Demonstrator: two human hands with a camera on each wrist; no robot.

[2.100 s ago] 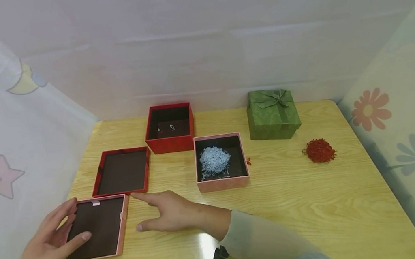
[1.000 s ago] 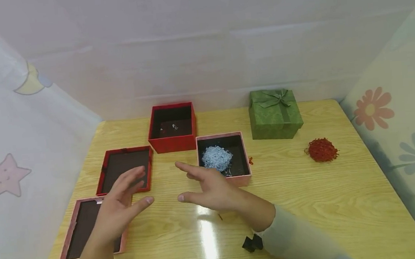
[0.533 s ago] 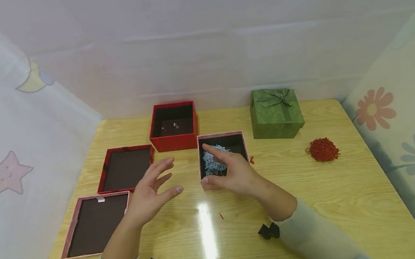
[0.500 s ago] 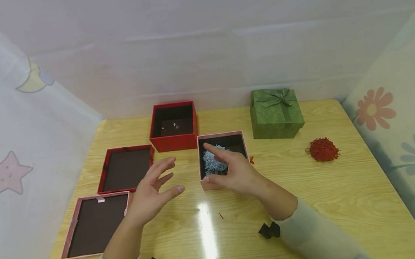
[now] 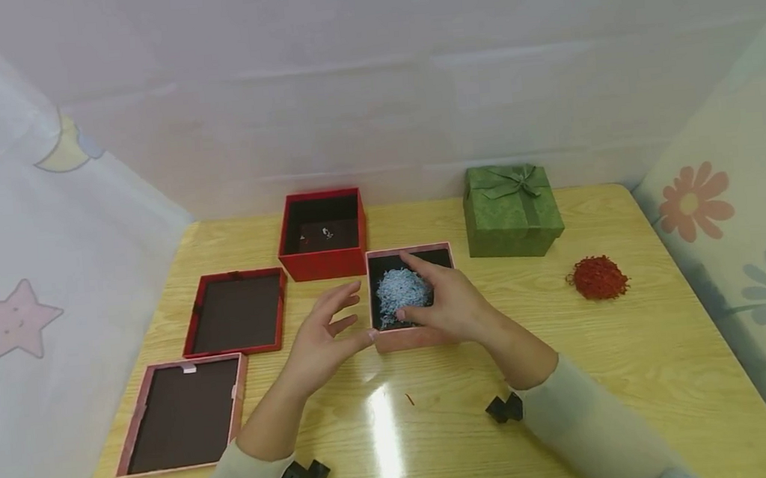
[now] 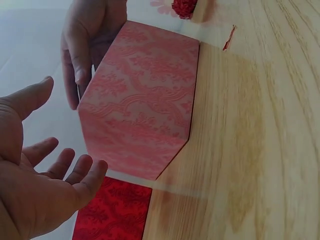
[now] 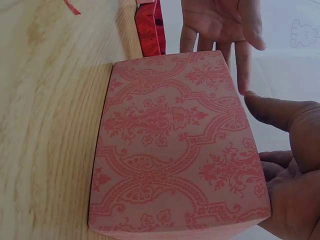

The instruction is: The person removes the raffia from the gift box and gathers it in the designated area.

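Pink damask-patterned box (image 5: 418, 338) mid-scene on the wood-grain table (image 5: 571, 404), pale-blue shredded paper (image 5: 402, 290) inside, left hand (image 5: 324, 343) at its near left corner and right hand (image 5: 454, 302) over its right side, both with fingers apart, contact hard to tell, red box (image 5: 324, 264) far left, green bow-topped box (image 5: 510, 221) far right.

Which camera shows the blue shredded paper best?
The head view: it looks down into the open pink box, so the blue shredded paper inside is visible. Both wrist views show the box's outer walls but none of the paper.
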